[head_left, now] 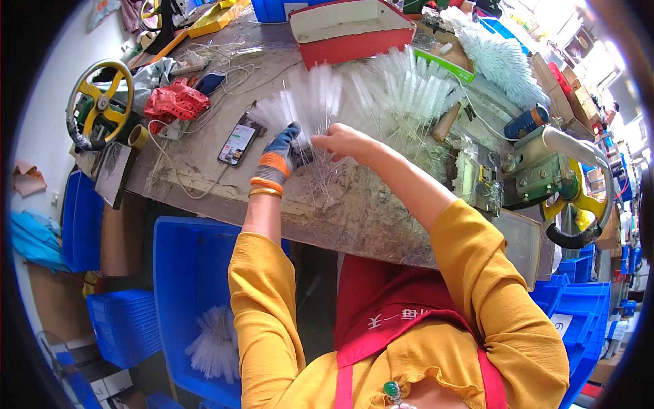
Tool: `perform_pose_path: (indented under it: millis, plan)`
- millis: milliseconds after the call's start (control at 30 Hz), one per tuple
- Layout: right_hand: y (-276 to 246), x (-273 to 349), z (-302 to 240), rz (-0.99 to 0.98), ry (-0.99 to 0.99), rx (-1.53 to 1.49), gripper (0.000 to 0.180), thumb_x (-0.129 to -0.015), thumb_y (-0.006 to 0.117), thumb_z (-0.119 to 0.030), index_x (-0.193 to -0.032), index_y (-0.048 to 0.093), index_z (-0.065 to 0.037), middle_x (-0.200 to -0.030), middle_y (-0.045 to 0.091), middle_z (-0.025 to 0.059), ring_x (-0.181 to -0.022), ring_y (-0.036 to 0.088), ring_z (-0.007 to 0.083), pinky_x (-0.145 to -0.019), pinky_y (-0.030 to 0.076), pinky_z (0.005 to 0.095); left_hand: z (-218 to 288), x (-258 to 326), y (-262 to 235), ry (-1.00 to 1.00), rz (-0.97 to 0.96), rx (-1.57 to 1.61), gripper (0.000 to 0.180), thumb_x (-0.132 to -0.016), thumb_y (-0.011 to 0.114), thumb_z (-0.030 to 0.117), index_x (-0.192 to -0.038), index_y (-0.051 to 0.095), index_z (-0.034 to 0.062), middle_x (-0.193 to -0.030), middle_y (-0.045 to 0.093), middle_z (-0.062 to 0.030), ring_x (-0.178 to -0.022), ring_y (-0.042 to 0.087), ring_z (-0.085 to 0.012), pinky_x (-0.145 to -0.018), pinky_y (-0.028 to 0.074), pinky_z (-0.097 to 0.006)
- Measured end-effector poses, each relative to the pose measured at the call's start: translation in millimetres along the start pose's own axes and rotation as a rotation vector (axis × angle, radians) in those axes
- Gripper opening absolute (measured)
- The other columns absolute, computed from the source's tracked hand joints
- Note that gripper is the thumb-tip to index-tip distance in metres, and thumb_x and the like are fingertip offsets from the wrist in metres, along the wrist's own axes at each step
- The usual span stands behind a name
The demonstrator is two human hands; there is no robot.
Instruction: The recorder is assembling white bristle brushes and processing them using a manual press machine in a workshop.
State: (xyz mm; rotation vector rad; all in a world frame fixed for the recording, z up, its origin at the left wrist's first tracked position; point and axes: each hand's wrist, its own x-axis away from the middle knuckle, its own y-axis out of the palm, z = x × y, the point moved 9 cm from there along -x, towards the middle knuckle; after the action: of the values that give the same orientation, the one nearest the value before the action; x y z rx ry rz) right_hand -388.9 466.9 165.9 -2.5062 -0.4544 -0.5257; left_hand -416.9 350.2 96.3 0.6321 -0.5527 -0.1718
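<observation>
At the centre of the frame the gloved left hand is clenched around a fan of thin clear-bristled tube brushes, their wire stems gathered in its fist. The bare right hand sits just beside it, fingers pinched on the same stems. A smartphone lies left of them on the worn workbench; a blue bin stands lower left.
</observation>
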Motion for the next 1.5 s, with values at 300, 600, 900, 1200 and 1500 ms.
perform_pose_path:
  millis: [300, 600, 900, 1200, 1500]
  plan:
    - [-28, -14, 27, 0.374, 0.127, -0.267, 0.035, -0.054, 0.064, -0.019, -0.077, 0.056, 0.005, -0.076, 0.057, 0.0169, -0.07, 0.055, 0.022, -0.06, 0.043, 0.029, 35, 45, 84, 0.072, -0.166, -0.358, 0.048, -0.078, 0.049, 0.044, -0.112, 0.044, 0.0109, -0.105, 0.051, -0.01, -0.091, 0.051, -0.0216, -0.07, 0.044, -0.043]
    - [-103, 47, -68, 0.793, -0.475, -0.185, 0.05, -0.056, 0.065, -0.017, -0.098, 0.043, 0.001, -0.086, 0.056, 0.0184, -0.084, 0.054, 0.0302, -0.075, 0.042, 0.0343, 24, 59, 71, 0.748, 0.095, -1.133, 0.033, -0.073, 0.058, 0.023, -0.102, 0.054, 0.0075, -0.098, 0.058, -0.007, -0.084, 0.056, -0.0147, -0.073, 0.043, -0.026]
    - [-140, 109, -91, 0.563, -0.772, -0.497, 0.024, -0.067, 0.059, -0.006, -0.087, 0.051, 0.003, -0.074, 0.057, 0.0086, -0.066, 0.055, 0.0129, -0.06, 0.043, 0.0277, -23, 64, 80, 0.233, -0.182, -0.529, 0.049, -0.077, 0.049, 0.035, -0.113, 0.041, 0.0021, -0.105, 0.053, -0.0123, -0.089, 0.055, -0.0255, -0.078, 0.042, -0.035]
    - [-79, 167, -41, 0.448, -0.499, -0.545, 0.02, -0.066, 0.06, -0.01, -0.082, 0.056, 0.001, -0.073, 0.056, 0.0058, -0.067, 0.054, 0.0132, -0.065, 0.041, 0.0246, -80, 106, 179, -0.257, -0.606, 0.283, 0.059, -0.075, 0.045, 0.053, -0.113, 0.04, 0.0085, -0.107, 0.05, -0.011, -0.1, 0.048, -0.0285, -0.08, 0.042, -0.045]
    - [-66, 207, -22, 0.45, -0.53, -0.699, 0.02, -0.069, 0.061, -0.008, -0.084, 0.054, 0.002, -0.077, 0.056, 0.0056, -0.068, 0.053, 0.0117, -0.065, 0.042, 0.0238, -110, 54, 163, -0.173, -0.63, 0.565, 0.008, -0.08, 0.047, 0.008, -0.084, 0.054, 0.0099, -0.077, 0.056, -0.0041, -0.074, 0.053, -0.0141, -0.068, 0.044, -0.025]
